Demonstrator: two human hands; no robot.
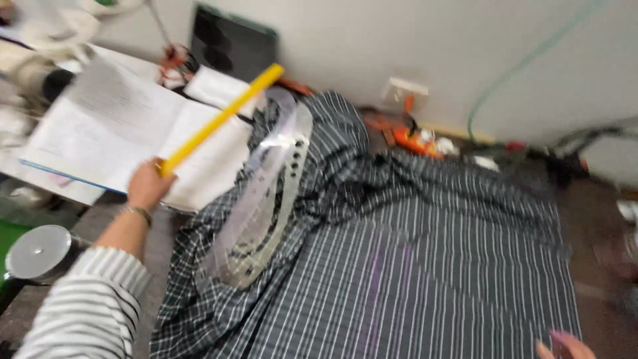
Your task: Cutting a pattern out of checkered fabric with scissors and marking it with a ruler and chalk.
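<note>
Yellow flat ruler (219,118) (rigid) in left hand (147,186), checked cloth (412,252)

Single head view, angled down over striped fabric (412,266), close, blurred.

Left hand (147,186) raised, fingers closed; right hand (565,347) low, seemingly flat, mostly cropped

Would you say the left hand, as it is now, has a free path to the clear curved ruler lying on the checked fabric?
Probably not at once: the left hand is gripping the yellow ruler, though the clear curved ruler lies uncovered nearby.
</note>
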